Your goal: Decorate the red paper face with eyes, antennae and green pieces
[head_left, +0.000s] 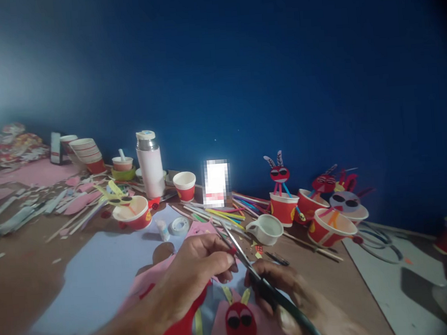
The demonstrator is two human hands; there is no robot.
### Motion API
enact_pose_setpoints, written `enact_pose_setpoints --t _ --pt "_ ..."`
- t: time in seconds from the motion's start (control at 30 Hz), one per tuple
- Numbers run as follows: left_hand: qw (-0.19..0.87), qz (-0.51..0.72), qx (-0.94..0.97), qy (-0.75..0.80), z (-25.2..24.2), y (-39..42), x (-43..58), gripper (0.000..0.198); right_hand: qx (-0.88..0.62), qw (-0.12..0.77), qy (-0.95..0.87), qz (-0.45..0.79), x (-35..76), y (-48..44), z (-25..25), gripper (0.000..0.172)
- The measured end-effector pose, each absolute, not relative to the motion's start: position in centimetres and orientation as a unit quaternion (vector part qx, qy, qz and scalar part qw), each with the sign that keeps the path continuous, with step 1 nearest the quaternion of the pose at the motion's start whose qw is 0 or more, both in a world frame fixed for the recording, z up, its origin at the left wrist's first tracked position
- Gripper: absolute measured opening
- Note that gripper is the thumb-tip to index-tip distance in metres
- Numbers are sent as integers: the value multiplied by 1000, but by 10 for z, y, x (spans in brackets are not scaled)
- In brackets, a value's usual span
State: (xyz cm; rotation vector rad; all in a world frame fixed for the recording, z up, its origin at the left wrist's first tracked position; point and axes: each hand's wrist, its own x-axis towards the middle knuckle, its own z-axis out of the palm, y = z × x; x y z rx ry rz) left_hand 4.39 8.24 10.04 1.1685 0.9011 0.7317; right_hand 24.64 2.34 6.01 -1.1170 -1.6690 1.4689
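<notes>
The left hand (190, 274) pinches a small red scrap (232, 250) at lower center, while the right hand (273, 286) closes around scissors (240, 250); a slip could nick those fingertips.

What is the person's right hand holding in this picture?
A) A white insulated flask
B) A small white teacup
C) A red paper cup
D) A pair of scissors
D. The right hand grips long steel scissors with dark handles, their blades pointing up toward the left hand.
</notes>
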Motion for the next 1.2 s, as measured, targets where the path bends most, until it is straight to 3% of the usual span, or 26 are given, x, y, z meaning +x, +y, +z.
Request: enact_pose_setpoints --t 0.63,0.93,1.2 --pt "676 322 523 408 102 85 42 9 -455 337 -600 565 238 27 74 26" --pt "710 228 546 382 85 72 55 16 -418 463 -529 575 243 34 67 39" --pt "725 194 523 405 72 64 63 16 -433 463 -514 578 240 37 65 35"
